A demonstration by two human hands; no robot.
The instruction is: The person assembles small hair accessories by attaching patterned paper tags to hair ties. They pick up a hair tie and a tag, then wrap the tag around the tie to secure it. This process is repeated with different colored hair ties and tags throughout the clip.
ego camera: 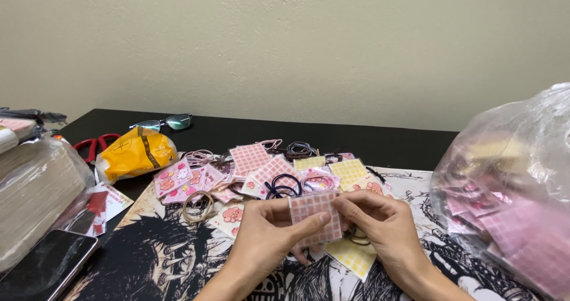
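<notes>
The phone (44, 268) lies at the table's left edge, where a nudge could tip it off. At centre, the left hand (264, 233) and right hand (386, 227) both pinch a pink checked card (314, 216) above the mat (178, 259); loose hair ties (282, 186) behind could snag or scatter. The bag (510, 200) at right may slump.

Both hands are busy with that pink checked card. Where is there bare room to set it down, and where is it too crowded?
Free: the black-and-white printed mat left of the left hand, between the phone and the wrist; also the bare black tabletop along the wall. Crowded: the pile of checked cards and hair ties beyond the pink checked card, and the plastic bag beside the right hand.
</notes>
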